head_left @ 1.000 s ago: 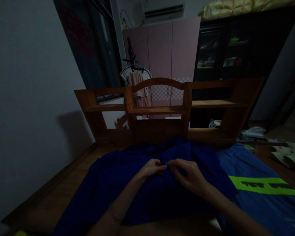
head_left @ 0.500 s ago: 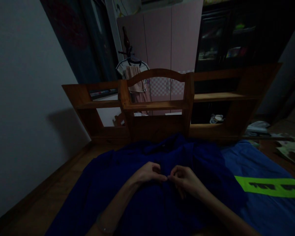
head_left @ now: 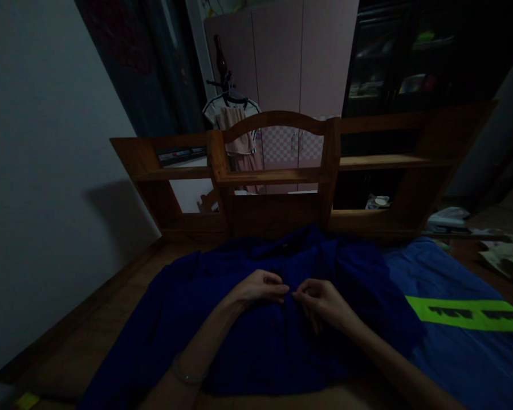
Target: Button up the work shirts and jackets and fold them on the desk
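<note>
A dark blue long-sleeved jacket [head_left: 248, 341] lies spread out in front of me, its collar towards the wooden headboard. My left hand [head_left: 263, 286] is closed in a pinch at the jacket's front edge, thumb and forefinger together. Just across a small gap, my right hand [head_left: 322, 302] also pinches at the same front seam, its other fingers curled under. Whether a button sits between the fingertips is too dark to make out. A bracelet [head_left: 188, 376] circles my left wrist.
The wooden headboard [head_left: 277, 177] with open shelves stands beyond the jacket. To the right lies a lighter blue garment [head_left: 448, 361] with a neon yellow strip [head_left: 465, 314]. A white wall [head_left: 47, 188] is at left. Clothes [head_left: 235, 134] hang on a stand before a pink wardrobe [head_left: 277, 62].
Both hands appear slightly higher in view, as does the whole scene. My fingertips, nearly meeting before, are now a little farther apart. The jacket's lower hem has come into view.
</note>
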A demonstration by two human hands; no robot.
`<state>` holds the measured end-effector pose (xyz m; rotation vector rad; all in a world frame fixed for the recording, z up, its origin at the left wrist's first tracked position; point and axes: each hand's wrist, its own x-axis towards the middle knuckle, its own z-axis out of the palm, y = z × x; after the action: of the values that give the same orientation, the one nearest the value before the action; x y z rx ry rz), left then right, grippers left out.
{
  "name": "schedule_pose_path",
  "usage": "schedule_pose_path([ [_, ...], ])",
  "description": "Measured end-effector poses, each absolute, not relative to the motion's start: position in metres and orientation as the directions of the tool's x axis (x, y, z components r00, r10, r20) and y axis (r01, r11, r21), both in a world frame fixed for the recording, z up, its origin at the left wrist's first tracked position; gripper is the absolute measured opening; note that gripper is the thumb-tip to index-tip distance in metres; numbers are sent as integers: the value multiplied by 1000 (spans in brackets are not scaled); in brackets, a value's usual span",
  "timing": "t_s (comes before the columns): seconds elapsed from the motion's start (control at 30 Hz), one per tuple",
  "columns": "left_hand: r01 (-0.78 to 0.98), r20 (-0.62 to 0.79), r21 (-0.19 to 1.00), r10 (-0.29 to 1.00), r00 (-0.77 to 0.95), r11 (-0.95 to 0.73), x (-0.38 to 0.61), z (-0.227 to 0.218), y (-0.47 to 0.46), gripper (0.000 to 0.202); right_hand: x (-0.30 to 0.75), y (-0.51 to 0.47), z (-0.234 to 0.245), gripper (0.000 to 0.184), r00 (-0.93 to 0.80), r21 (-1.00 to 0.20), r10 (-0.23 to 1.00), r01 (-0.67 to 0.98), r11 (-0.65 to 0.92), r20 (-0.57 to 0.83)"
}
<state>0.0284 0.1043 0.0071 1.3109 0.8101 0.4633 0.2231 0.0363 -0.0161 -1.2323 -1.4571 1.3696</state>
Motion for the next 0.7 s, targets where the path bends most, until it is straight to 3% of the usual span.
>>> schedule_pose_path([
  [0.37,189,-199,978,699,687,92,28,11,102,39,223,37,-14,39,-226,-985,974,172,33,-7],
  [0.5,209,-190,976,710,678,62,26,11,101,39,222,32,-9,33,-206,-941,976,310,136,73],
  [0.7,322,-212,947,712,669,-20,22,13,102,39,217,20,5,16,-208,-772,942,540,335,263],
])
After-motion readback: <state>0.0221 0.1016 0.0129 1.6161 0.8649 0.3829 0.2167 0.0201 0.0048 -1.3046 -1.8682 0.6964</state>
